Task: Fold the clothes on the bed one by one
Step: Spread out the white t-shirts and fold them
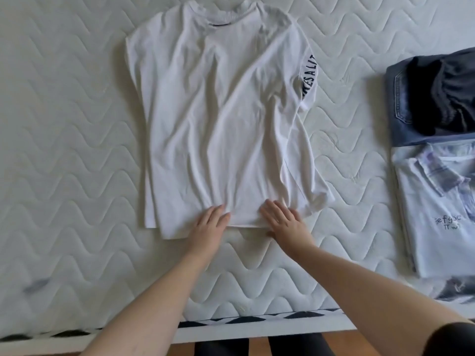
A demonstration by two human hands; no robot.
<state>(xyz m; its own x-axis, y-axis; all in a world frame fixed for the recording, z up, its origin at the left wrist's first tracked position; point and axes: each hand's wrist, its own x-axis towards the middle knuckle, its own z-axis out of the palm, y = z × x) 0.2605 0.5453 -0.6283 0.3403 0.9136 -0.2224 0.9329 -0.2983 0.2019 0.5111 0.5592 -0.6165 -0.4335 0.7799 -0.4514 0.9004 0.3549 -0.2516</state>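
The tee (221, 124) lay flat at the frame's centre, collar toward the top. Both the left hand (209, 227) and right hand (285, 222) pressed its hem with straight fingers held nearly together. Smoothing wrinkles outward before folding would likely give cleaner edges.

Head camera looks steeply down, close over the bed (77, 150).

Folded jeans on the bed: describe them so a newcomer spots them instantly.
On the white quilted mattress, look at the right edge, where folded clothes sit. The blue denim jeans lie farthest from the person, above the pale folded polo shirt. Only they carry a black garment on top.
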